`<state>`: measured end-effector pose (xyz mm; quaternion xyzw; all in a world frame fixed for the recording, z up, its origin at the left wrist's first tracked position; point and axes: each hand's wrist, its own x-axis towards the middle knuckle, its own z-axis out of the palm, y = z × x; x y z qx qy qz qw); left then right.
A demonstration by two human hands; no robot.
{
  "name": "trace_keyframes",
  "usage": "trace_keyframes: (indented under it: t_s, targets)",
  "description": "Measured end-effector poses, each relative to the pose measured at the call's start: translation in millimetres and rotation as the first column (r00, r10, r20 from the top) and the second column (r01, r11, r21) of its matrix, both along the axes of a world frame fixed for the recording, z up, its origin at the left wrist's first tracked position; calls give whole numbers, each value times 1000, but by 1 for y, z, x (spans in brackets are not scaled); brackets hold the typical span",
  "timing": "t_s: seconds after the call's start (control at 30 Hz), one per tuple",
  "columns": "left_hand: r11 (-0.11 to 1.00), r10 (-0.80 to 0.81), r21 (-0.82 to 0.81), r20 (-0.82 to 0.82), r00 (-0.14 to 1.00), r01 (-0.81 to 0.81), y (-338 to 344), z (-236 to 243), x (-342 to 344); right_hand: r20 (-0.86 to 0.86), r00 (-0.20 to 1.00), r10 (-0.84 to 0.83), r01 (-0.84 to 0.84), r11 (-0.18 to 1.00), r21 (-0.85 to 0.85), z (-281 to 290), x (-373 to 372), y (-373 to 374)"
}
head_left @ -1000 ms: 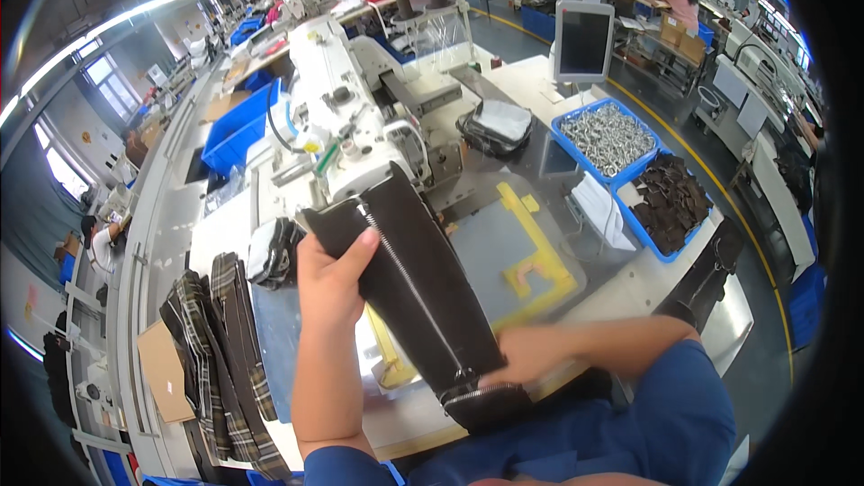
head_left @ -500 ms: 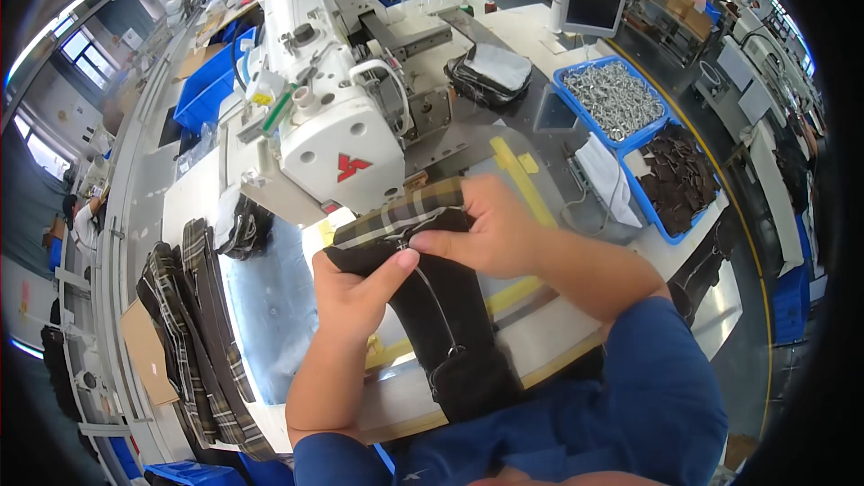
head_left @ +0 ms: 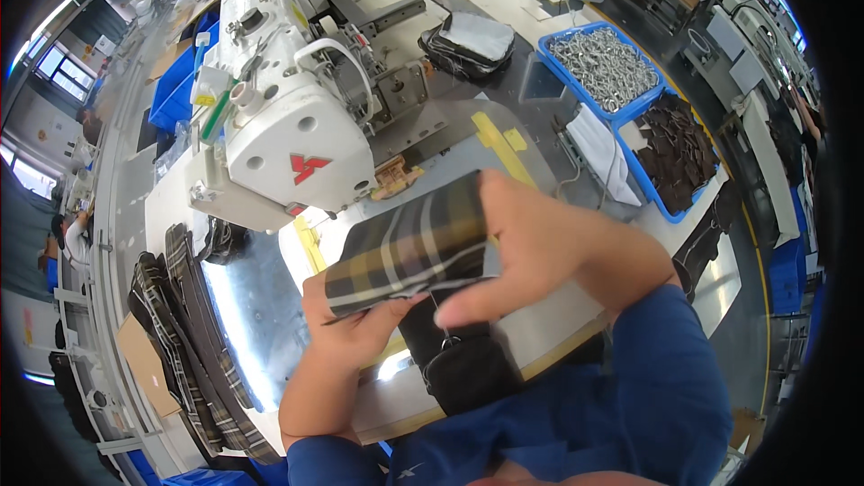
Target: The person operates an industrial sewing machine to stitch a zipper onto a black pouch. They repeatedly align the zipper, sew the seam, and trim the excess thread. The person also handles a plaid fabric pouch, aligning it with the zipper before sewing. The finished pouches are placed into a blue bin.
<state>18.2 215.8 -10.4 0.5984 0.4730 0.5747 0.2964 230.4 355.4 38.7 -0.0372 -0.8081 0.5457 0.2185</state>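
Observation:
A folded plaid fabric piece (head_left: 409,243) in olive, black and white is held up in front of the sewing machine. My left hand (head_left: 346,328) grips its lower left corner, thumb along the lower edge. My right hand (head_left: 535,256) is at its right edge, with the fingers partly behind the cloth and the thumb stretched below it. Beneath hangs a black fabric part (head_left: 472,369), lying toward my body over the table edge. A metal ring (head_left: 450,340) with a thin cord shows on the black part. The fingertips behind the cloth are hidden.
A white industrial sewing machine (head_left: 301,139) stands ahead. At the right are blue trays of metal clasps (head_left: 603,67) and dark brown fabric pieces (head_left: 675,153). Plaid strips (head_left: 184,351) are stacked left. A black bundle (head_left: 468,43) lies behind.
The plaid cloth has tipped toward me, so its broad face now shows and covers more of the black part. My right thumb has moved down, away from the left thumb.

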Motion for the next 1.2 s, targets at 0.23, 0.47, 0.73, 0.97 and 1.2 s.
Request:
trace_keyframes:
  t_s: [0.23, 0.47, 0.73, 0.97, 1.2]
  targets:
    - [964, -96, 211, -295, 951, 162, -2, -18, -3, 114, 993, 38, -25, 993, -113, 12, 7, -9]
    - [959, 108, 279, -501, 859, 43, -6, -9, 11, 224, 972, 69, 46, 881, -472, 0, -1, -12]
    - [946, 84, 312, -506, 858, 91, -3, -3, 10, 53, 996, 75, -52, 936, -348, -9, -2, -14]
    - [959, 270, 216, -494, 826, -183, -28, -7, 13, 137, 989, 55, -15, 960, -280, -1, -3, -12]
    - [754, 559, 657, -640, 528, -2, -32, 10, 16, 121, 992, -38, 55, 990, -133, -15, -8, -16]
